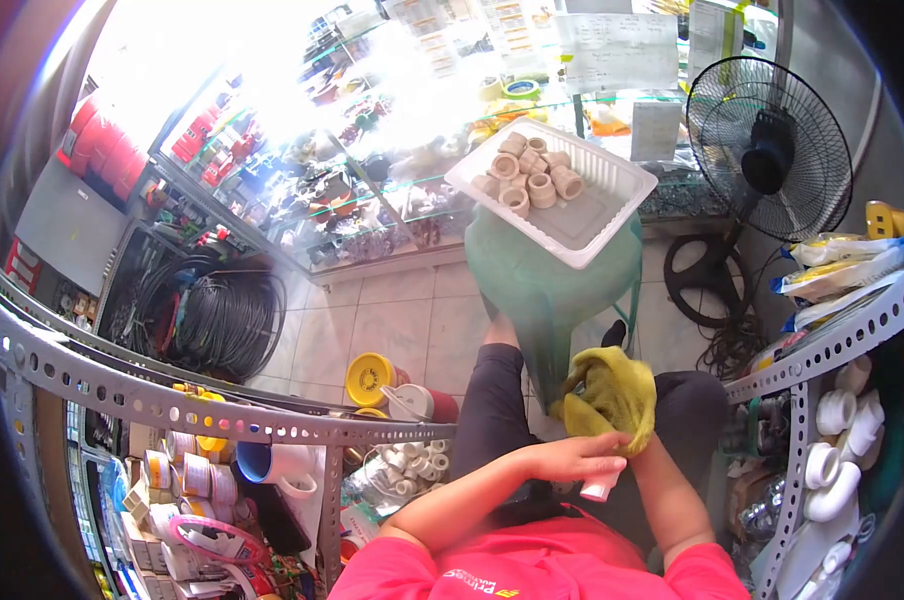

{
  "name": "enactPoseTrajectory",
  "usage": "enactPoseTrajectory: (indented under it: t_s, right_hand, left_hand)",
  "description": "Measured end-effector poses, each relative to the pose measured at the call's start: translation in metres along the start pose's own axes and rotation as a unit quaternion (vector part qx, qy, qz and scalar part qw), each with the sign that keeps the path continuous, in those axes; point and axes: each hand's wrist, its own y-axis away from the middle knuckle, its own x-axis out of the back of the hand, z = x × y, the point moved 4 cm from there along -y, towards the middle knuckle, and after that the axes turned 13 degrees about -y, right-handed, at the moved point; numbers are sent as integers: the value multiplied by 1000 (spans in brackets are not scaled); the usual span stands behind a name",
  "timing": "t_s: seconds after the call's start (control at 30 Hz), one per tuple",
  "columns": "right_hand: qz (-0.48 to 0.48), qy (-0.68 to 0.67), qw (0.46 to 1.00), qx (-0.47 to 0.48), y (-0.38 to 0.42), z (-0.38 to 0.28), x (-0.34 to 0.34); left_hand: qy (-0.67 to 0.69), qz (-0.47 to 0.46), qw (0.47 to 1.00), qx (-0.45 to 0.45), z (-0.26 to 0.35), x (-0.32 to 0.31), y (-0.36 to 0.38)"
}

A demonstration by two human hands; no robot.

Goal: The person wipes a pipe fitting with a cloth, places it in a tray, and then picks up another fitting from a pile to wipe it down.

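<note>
My left hand (pixel 570 459) reaches across my lap, its fingers over my other wrist at the edge of the cloth. Closed in it is a short white pipe fitting (pixel 599 487), whose end sticks out below the fingers. A yellow-green cloth (pixel 622 395) is bunched over my right hand (pixel 649 462), so only the wrist side shows and the fingers are hidden. Ahead, a white plastic tray (pixel 604 232) rests on a green stool (pixel 502 250). Several beige pipe fittings (pixel 542 188) lie piled toward its far left part.
A black standing fan (pixel 769 150) is at the right. Metal shelves flank me, the left one (pixel 172 400) with tape rolls and a mug (pixel 277 466), the right one (pixel 822 355) with white fittings (pixel 834 480). Yellow-lidded tubs (pixel 370 378) and black cable coils (pixel 227 315) sit on the left.
</note>
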Motion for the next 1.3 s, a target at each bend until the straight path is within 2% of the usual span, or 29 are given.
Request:
enactPoseTrajectory:
  t_s: [0.03,0.07,0.1,0.13,0.17,0.2,0.23,0.3,0.33,0.37,0.4,0.43,0.5,0.53,0.57,0.6,0.63,0.67,0.7,0.77,0.8,0.87,0.97,1.07,1.13,1.17,1.2,1.23,1.3]
  right_hand:
    - [-16,-29,999,-8,2,10,2]
    - [-10,-395,909,-133,13,70,22]
    - [-1,-698,676,-237,18,71,8]
    - [12,-553,821,-142,14,64,14]
    - [25,-381,924,-41,10,52,18]
    - [35,-189,979,64,3,13,3]
    - [21,-115,990,75,2,4,-2]
    - [-1,34,994,104,-1,-15,-12]
    - [-3,-40,996,81,-4,-17,-15]
    - [-4,-113,992,58,-7,-17,-16]
    - [4,-284,958,-28,-4,4,-5]
    - [41,-447,888,-106,-1,24,6]
    - [30,-452,885,-108,4,58,22]
    - [14,-318,946,-61,5,63,25]
    - [12,-176,984,-12,7,67,29]
    - [-9,-322,946,-46,8,81,34]
    - [-30,-460,884,-78,8,95,38]
    - [-19,-389,916,-94,5,111,44]
    - [-9,-315,943,-111,0,119,45]
    - [-2,-162,983,-83,-1,126,51]
    - [-4,-84,996,-36,2,111,45]
    - [-7,-70,997,4,3,100,41]
    - [-12,-263,965,-15,10,105,46]
    - [-30,-427,902,-55,14,119,56]
    - [-56,-508,853,-109,10,134,58]
    - [-62,-223,973,-4,8,128,58]
    - [-60,86,989,102,5,98,38]
    - [-52,386,900,198,5,72,19]
    - [-16,324,939,113,5,50,17]
  left_hand:
    - [-41,-3,999,-10,-4,-2,1]
    - [-80,-5,997,-20,-7,-2,2]
    - [-69,27,997,-15,-12,5,1]
    - [-58,59,997,-11,-17,15,0]
    - [-46,91,995,-6,-23,24,-1]
    - [39,162,985,37,-31,35,-1]
    - [124,230,962,80,-41,45,0]
    - [199,401,891,75,-55,63,4]
    - [273,410,867,71,-62,67,2]
    - [345,416,839,66,-74,72,1]
    - [403,398,822,55,-88,75,-1]
    - [460,378,802,45,-103,76,-4]
    - [521,354,776,30,-113,76,-5]
    - [526,351,774,26,-114,76,-5]
    - [531,349,772,23,-116,76,-5]
    - [531,341,775,22,-118,76,-6]
    - [531,333,779,21,-119,76,-7]
    - [531,326,782,18,-120,76,-8]
    - [514,337,789,23,-118,76,-8]
    - [478,362,800,31,-113,75,-10]
    - [459,380,803,22,-113,76,-9]
    - [421,415,806,3,-114,79,-8]
    - [345,512,787,9,-96,80,-1]
    - [234,532,813,35,-85,79,4]
    - [87,524,847,-8,-89,74,-5]
    - [12,515,857,-29,-92,69,-11]
    - [-11,500,866,-25,-82,60,-13]
    - [-112,506,855,-30,-74,58,-12]
    - [-309,500,808,-41,-60,54,-10]
